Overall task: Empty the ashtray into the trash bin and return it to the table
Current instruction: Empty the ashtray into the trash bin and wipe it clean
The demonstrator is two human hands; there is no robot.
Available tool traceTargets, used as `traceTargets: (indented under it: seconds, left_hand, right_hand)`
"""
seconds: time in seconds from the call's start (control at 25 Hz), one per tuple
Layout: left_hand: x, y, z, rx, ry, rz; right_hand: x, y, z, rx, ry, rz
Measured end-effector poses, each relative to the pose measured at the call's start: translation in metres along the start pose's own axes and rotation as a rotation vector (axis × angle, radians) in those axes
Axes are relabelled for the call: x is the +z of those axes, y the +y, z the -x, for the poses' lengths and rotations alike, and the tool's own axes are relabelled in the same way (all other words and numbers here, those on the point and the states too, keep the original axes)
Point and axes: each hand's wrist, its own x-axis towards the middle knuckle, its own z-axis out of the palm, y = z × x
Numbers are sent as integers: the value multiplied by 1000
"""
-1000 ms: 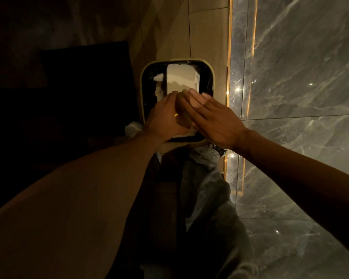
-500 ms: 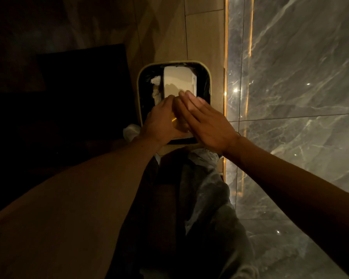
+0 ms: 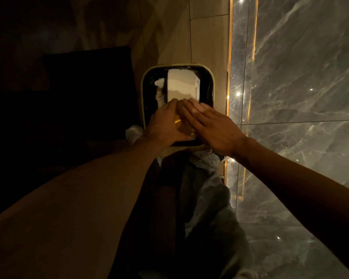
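A trash bin (image 3: 143,93) with a pale rim and a black liner stands on the floor below me, holding a white box and crumpled paper. Over its near half my left hand (image 3: 165,125) is closed around an amber glass ashtray (image 3: 177,120), of which only a yellow sliver shows between the hands. My right hand (image 3: 212,127) lies flat with fingers straight against the ashtray's right side. Whether the ashtray is tipped I cannot tell.
A grey marble wall (image 3: 300,97) with a lit gold strip (image 3: 230,57) runs along the right. A dark piece of furniture (image 3: 85,93) stands left of the bin. My grey trousers (image 3: 206,198) fill the lower middle; beige floor tiles (image 3: 208,41) lie beyond the bin.
Both hands have stayed together over the bin; my right hand's fingers shifted slightly against the ashtray. The view has drifted a little.
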Motion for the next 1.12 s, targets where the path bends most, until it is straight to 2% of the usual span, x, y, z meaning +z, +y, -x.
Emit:
traceTargets:
  seconds: [0.2, 0.32, 0.44, 0.56, 0.72, 1.12]
  left_hand:
    - [-3, -1, 0, -34, 0, 1]
    - [-3, -1, -1, -9, 19, 39]
    - [-4, 1, -2, -19, -13, -55]
    - [-4, 2, -3, -5, 10, 1]
    - [-4, 3, -4, -26, -8, -37]
    - [0, 8, -3, 47, 16, 38]
  right_hand:
    - [8, -5, 1, -16, 22, -20]
    - [13, -5, 5, 55, 59, -52]
    - [12, -5, 8, 56, 12, -44]
    - [8, -4, 7, 71, 72, -43]
    - [8, -3, 5, 95, 48, -64]
    - [9, -8, -1, 85, 67, -92]
